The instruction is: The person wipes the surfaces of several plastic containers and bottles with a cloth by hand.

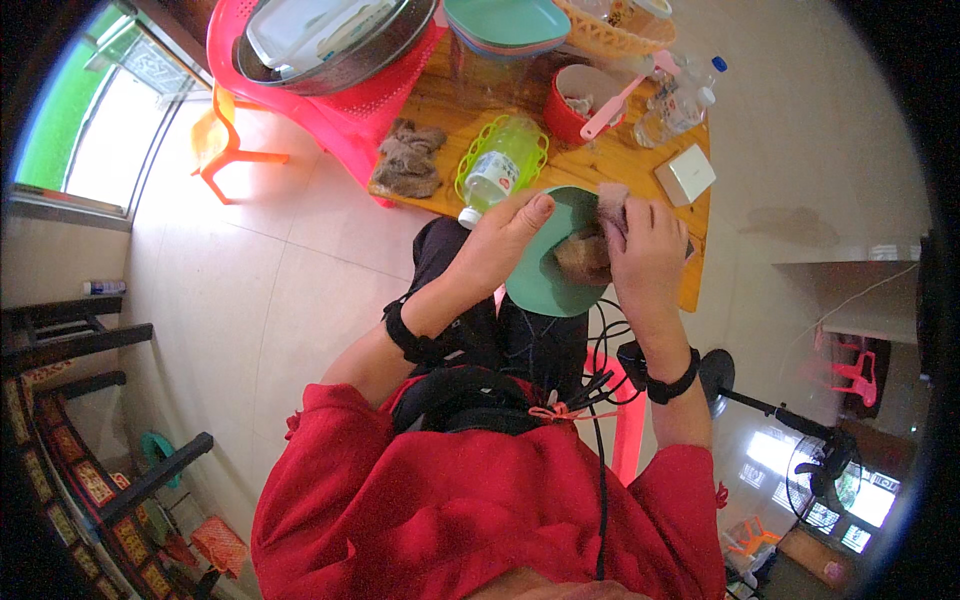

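My left hand [499,244] grips the left edge of a green plastic tray or plate [551,281], its thumb on top, and holds it tilted above my lap. My right hand [649,244] is at the tray's right side, closed on a greyish-pink cloth [613,201]. A brown patch, perhaps part of the cloth or something seen through blur, shows in the tray under the right fingers; I cannot tell which. Just beyond the left hand, a plastic bottle with a white cap [491,176] lies on a lime-green openwork basket [541,154].
On the wooden table [465,82] are a crumpled brown cloth [411,159], a red bowl [562,112] with a pink spatula [611,112], clear bottles [675,112], a white box [686,175] and stacked plastic trays [510,26]. A red chair [322,112] holds a large pan. Black cables hang beside my lap.
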A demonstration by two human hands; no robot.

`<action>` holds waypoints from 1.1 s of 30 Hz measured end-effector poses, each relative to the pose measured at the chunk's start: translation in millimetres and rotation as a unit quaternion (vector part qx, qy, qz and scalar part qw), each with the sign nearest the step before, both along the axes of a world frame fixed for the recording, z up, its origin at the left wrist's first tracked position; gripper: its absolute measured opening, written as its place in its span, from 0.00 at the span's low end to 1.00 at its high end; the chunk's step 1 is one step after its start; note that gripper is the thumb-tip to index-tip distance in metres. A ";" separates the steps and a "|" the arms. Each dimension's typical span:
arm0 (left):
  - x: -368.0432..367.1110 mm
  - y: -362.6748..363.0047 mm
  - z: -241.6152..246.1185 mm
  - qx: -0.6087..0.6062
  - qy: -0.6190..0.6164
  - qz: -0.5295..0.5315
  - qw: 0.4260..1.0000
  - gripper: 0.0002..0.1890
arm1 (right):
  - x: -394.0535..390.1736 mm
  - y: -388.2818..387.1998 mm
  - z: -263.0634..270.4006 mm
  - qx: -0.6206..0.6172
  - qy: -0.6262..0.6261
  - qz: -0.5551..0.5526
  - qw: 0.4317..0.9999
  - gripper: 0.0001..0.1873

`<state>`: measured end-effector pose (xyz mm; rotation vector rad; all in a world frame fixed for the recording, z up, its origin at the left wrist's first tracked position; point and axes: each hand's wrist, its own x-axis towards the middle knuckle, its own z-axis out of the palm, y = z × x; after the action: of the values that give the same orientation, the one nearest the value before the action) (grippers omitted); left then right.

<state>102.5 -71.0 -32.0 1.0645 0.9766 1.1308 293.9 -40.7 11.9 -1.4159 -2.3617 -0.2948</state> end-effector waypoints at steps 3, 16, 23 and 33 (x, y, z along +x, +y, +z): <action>2.0 -3.0 -3.8 0.046 -0.008 0.035 0.998 0.26 | 4.7 1.6 -3.7 -0.020 0.045 -0.023 0.999 0.15; -6.9 8.1 -4.8 0.044 0.060 -0.146 0.986 0.27 | -6.4 -9.2 8.3 0.040 -0.017 0.139 0.989 0.18; -11.2 3.1 7.5 0.019 0.018 -0.057 0.998 0.28 | 9.7 -2.1 -5.4 0.006 0.054 0.007 0.999 0.15; -7.5 3.3 -1.8 -0.019 0.019 -0.075 0.997 0.29 | -2.4 -4.6 3.0 0.062 0.006 0.066 0.996 0.14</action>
<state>95.0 -67.7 -33.7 1.1133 0.9274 0.9690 291.6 -45.3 14.8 -1.1955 -2.3700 -0.3891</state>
